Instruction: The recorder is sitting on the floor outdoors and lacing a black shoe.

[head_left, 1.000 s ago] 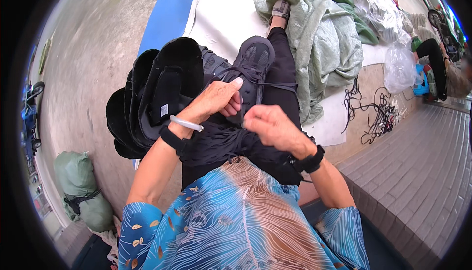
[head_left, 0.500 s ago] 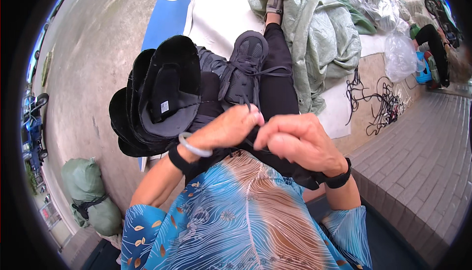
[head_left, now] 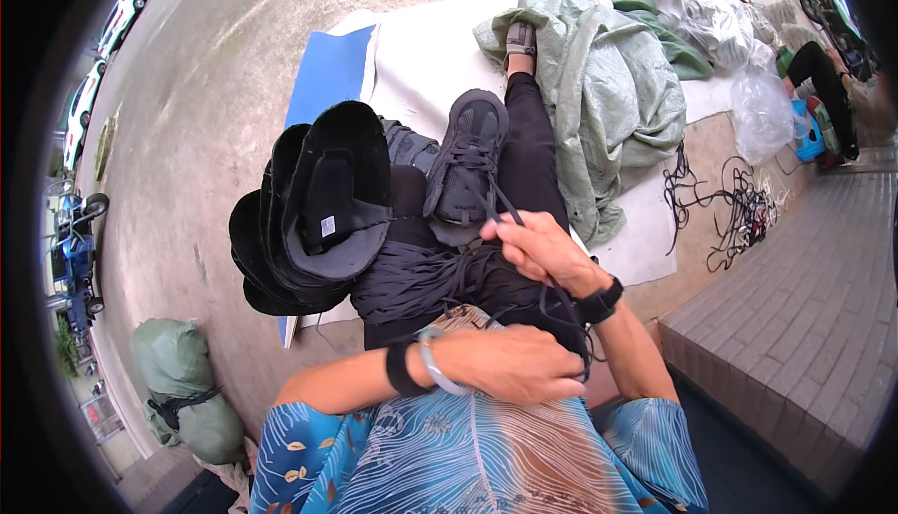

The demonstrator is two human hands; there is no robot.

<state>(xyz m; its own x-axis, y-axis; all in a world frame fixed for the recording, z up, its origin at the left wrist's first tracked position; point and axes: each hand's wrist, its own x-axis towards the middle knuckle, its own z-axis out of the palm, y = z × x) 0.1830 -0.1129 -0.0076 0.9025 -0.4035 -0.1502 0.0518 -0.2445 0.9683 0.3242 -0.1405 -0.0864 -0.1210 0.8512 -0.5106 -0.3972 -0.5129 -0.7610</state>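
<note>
A dark grey lace-up shoe upper (head_left: 470, 182) lies toe away from me, over my black trouser legs. A dark shoelace (head_left: 506, 202) runs from its eyelets to my right hand (head_left: 552, 254), whose fingertips pinch it just beside the upper. More of this lace trails below the right hand. My left hand (head_left: 513, 364) is lower, near my shirt, with its fingers closed on the lace by the right wrist. A bundle of dark laces (head_left: 412, 285) lies across my lap. Left of it stand several nested black shoe uppers (head_left: 339, 177); another grey upper (head_left: 408, 143) sits behind.
Ahead is a white sheet (head_left: 421, 46) with a blue board (head_left: 329, 79) and a crumpled green tarp (head_left: 617, 102). Tangled black laces (head_left: 739, 205) lie right, near a brick-patterned ledge (head_left: 776, 318). A green sack (head_left: 182, 388) sits left. Another person's leg (head_left: 823, 93) shows far right.
My hands were together at the near end of the upper. The left has swung down and right with the lace; the right pinches the lace nearer the upper. The lap bundle is uncovered.
</note>
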